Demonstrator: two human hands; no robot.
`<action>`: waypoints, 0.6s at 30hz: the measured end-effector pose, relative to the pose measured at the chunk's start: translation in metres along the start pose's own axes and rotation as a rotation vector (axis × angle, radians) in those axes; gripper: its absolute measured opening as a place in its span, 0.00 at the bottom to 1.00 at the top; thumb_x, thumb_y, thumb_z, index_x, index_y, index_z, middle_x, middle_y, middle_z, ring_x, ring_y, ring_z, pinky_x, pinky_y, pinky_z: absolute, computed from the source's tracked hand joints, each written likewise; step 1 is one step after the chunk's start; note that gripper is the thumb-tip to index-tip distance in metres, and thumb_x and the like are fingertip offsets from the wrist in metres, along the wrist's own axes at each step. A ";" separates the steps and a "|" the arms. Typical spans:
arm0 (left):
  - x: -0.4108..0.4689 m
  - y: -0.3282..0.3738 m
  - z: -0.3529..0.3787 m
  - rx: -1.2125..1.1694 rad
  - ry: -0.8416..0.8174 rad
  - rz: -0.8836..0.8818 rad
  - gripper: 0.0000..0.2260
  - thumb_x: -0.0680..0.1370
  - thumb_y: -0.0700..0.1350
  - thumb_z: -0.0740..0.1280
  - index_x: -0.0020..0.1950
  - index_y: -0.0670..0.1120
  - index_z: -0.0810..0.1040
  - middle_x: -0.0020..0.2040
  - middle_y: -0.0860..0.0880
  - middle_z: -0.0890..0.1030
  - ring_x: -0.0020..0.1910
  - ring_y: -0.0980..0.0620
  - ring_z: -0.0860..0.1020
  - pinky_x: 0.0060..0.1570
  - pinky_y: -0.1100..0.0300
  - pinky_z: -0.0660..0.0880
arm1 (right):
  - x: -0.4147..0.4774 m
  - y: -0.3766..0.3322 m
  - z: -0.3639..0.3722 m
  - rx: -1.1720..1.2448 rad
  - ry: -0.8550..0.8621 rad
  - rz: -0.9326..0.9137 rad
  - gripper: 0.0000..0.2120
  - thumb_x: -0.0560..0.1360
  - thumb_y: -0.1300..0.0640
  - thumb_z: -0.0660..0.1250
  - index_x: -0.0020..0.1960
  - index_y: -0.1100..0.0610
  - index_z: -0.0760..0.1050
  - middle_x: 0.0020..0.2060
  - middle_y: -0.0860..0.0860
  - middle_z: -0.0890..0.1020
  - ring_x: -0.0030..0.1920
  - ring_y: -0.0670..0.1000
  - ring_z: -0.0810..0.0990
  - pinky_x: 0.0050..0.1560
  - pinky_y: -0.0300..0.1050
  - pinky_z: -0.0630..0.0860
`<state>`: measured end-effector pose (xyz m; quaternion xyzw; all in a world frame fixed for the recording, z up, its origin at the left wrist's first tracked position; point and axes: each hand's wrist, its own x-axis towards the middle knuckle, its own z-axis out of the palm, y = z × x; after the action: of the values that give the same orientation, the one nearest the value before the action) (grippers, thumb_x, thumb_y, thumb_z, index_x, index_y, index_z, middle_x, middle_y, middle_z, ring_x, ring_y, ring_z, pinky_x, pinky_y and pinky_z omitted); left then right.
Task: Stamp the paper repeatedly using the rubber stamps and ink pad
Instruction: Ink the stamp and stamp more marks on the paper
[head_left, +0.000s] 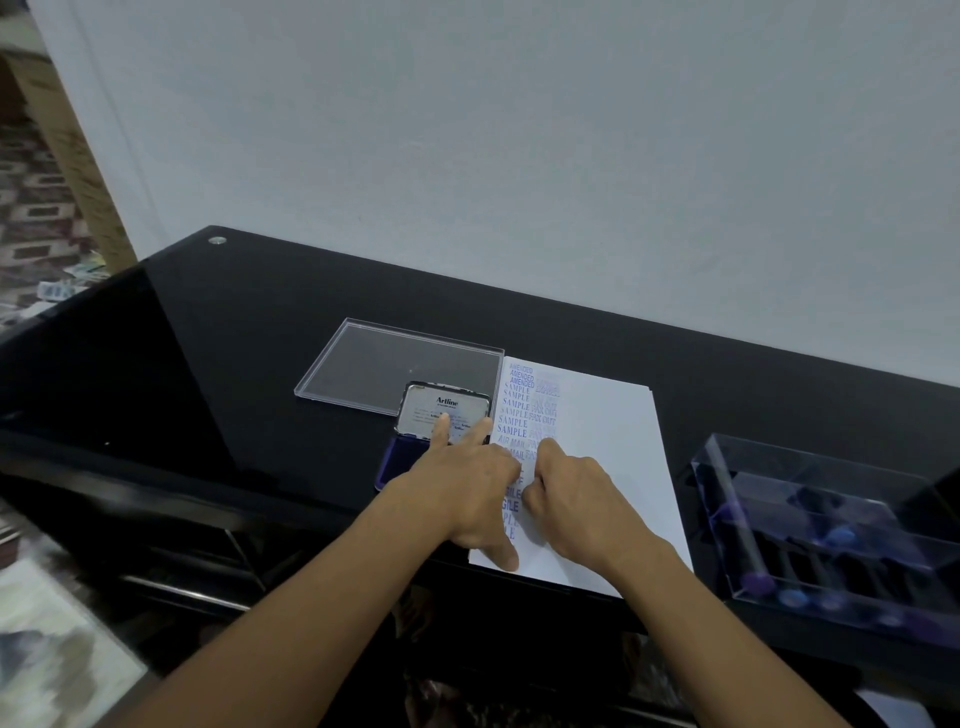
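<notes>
A white sheet of paper (602, 415) lies on the black table (234, 338), with columns of blue stamped words down its left side. The ink pad (396, 462) sits open at the paper's left edge, its metal lid (447, 402) raised. My left hand (467, 491) lies flat with fingers spread, the thumb on the paper's near left corner and two fingers reaching over the ink pad. My right hand (576, 493) is closed and pressed down on the paper among the prints. It grips a rubber stamp that the fingers hide almost fully.
A clear plastic lid (395, 364) lies flat behind the ink pad. At the right stands a clear box (831, 525) holding several stamps with blue and purple knobs. A grey wall rises behind the table. The table's front edge runs just below my wrists.
</notes>
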<state>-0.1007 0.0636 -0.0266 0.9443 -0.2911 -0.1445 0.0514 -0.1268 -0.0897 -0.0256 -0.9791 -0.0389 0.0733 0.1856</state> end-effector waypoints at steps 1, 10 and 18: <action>0.000 0.000 -0.001 0.004 -0.003 0.001 0.34 0.68 0.65 0.75 0.67 0.48 0.73 0.70 0.50 0.71 0.79 0.49 0.50 0.74 0.35 0.36 | -0.001 -0.001 0.000 -0.003 -0.001 -0.003 0.07 0.82 0.53 0.57 0.46 0.54 0.62 0.43 0.54 0.76 0.36 0.50 0.70 0.32 0.45 0.63; -0.001 0.004 -0.003 0.026 -0.010 -0.007 0.34 0.68 0.65 0.74 0.68 0.48 0.72 0.71 0.50 0.71 0.79 0.49 0.51 0.75 0.34 0.37 | 0.000 -0.001 -0.005 0.008 -0.013 -0.014 0.07 0.81 0.54 0.59 0.47 0.55 0.62 0.43 0.55 0.76 0.36 0.52 0.70 0.32 0.46 0.63; -0.003 0.005 -0.006 0.021 -0.026 -0.010 0.35 0.69 0.65 0.74 0.69 0.48 0.71 0.72 0.49 0.70 0.79 0.48 0.51 0.74 0.34 0.36 | 0.001 -0.001 -0.002 0.012 0.007 -0.011 0.09 0.81 0.55 0.58 0.44 0.53 0.61 0.40 0.53 0.75 0.35 0.51 0.69 0.30 0.44 0.62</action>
<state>-0.1036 0.0614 -0.0192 0.9443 -0.2885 -0.1539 0.0371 -0.1253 -0.0897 -0.0233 -0.9780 -0.0432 0.0693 0.1920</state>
